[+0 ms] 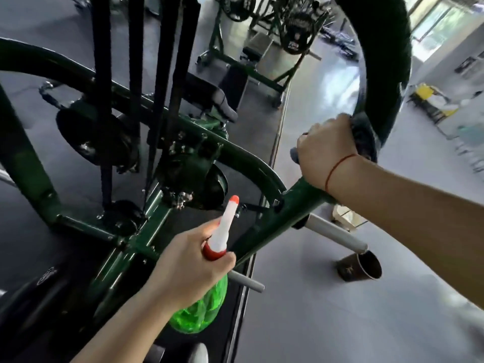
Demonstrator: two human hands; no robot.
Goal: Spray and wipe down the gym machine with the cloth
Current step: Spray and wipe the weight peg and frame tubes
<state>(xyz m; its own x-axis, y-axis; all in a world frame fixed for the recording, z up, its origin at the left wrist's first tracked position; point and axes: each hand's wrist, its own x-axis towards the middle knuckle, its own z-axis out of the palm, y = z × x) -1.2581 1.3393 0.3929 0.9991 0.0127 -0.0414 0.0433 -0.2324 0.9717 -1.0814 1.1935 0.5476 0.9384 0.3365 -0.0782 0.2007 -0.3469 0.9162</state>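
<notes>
- Your L hand [191,265]: fingers curled round the neck of the green spray bottle [201,313], nozzle aimed up at the machine [301,196].
- Your R hand [324,150]: fingers wrapped over the cloth [294,154], holding it on the machine's green bar, upper rt.
- Paper cup [358,265] on the floor nr the bar.

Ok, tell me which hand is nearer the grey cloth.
Right. The right hand grips the grey cloth on the green machine frame; the left hand, holding a green spray bottle, is apart.
</notes>
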